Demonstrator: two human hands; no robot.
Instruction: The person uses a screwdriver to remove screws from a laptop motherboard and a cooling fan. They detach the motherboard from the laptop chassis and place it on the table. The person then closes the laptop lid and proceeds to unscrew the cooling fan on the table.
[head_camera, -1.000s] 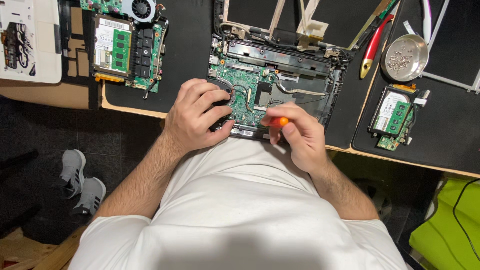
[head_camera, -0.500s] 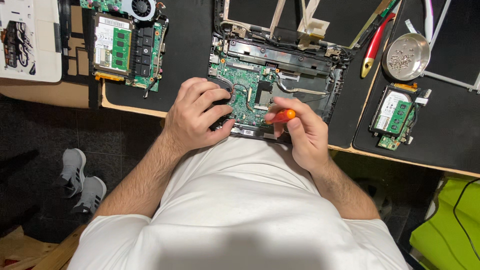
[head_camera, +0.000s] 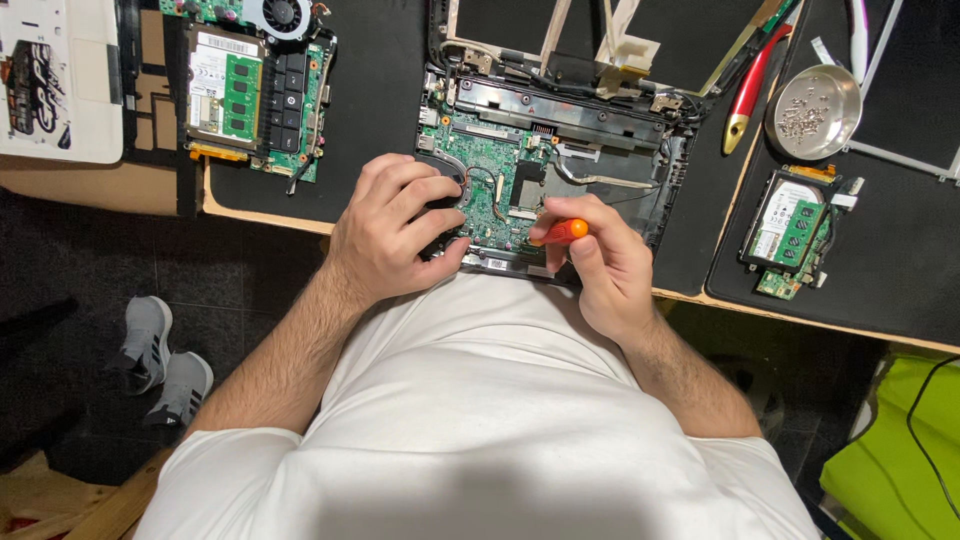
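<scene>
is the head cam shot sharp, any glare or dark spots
Head view: the opened laptop and both hands are sharp and evenly lit; the metal screw dish shines brightly; the white shirt near the lens looks soft; the floor by the grey shoes is dim. The right hand grips an orange-handled screwdriver; the left hand rests on the board.

Metal screw dish (head_camera: 815, 112) (holding screws), red-handled tool (head_camera: 750, 88), spare green board (head_camera: 255, 95), grey shoes (head_camera: 160, 355).
</scene>
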